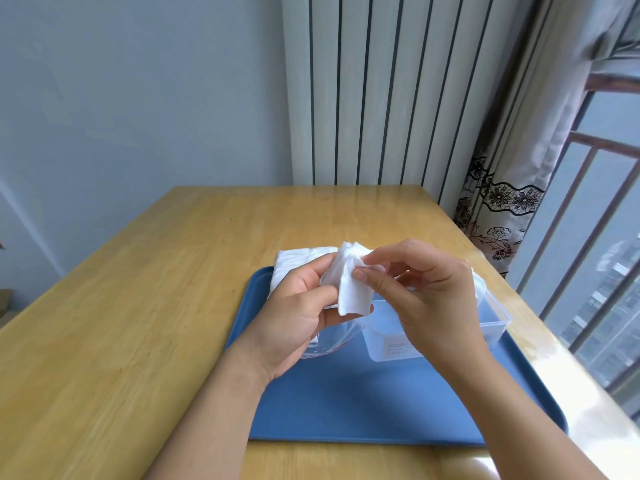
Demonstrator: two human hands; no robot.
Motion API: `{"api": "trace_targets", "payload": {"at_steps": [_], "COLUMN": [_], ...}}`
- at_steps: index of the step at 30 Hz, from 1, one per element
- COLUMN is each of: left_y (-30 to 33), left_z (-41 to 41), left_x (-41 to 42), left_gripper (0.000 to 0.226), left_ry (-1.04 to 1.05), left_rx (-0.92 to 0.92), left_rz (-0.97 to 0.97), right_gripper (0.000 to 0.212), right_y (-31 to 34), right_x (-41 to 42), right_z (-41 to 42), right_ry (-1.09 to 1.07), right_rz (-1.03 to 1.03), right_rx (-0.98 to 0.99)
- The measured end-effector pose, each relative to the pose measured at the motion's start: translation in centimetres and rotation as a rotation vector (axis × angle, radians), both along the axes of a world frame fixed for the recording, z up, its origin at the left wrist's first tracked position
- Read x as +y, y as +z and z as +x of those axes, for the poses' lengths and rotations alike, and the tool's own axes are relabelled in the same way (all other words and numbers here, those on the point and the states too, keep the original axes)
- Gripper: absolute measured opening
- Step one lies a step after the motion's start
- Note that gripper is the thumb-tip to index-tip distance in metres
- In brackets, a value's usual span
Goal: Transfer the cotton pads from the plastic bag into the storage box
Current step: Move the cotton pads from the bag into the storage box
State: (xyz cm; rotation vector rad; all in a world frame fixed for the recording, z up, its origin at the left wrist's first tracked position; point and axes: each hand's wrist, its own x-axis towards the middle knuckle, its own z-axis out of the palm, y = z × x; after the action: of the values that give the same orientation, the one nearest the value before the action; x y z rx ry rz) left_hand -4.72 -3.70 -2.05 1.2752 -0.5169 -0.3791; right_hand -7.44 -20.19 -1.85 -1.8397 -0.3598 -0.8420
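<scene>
A small stack of white square cotton pads (349, 285) is held up above the blue tray (363, 410). My left hand (298, 313) grips the stack from the left and below, together with a clear plastic bag (329, 337) that hangs under it. My right hand (426, 292) pinches the top right corner of the pads with thumb and forefinger. The clear storage box (491, 323) stands open on the tray, below and right of the pads, partly hidden by my right hand. A white packet of more pads (298, 259) lies at the tray's far left corner.
The tray sits on a wooden table (138, 306) near its right edge. A white radiator (363, 88) stands behind the table, with a curtain (502, 202) and a barred window (595, 237) at the right.
</scene>
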Motion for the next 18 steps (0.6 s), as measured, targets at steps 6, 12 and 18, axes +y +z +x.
{"api": "trace_targets", "payload": {"at_steps": [6, 12, 18], "left_y": [0.42, -0.04, 0.0], "left_z": [-0.2, -0.29, -0.36], "left_x": [0.23, -0.35, -0.32], "left_gripper": [0.041, 0.028, 0.026], "left_ry": [-0.076, 0.071, 0.084], "left_rx": [0.077, -0.089, -0.167], "left_rz": [-0.121, 0.023, 0.125], "right_gripper": [0.015, 0.034, 0.034], "right_y": [0.15, 0.35, 0.23], "right_x": [0.17, -0.09, -0.34], "right_z": [-0.25, -0.38, -0.29], "right_ry": [0.0, -0.015, -0.057], "right_rz": [0.031, -0.101, -0.298], "right_rx": [-0.018, -0.089, -0.157]}}
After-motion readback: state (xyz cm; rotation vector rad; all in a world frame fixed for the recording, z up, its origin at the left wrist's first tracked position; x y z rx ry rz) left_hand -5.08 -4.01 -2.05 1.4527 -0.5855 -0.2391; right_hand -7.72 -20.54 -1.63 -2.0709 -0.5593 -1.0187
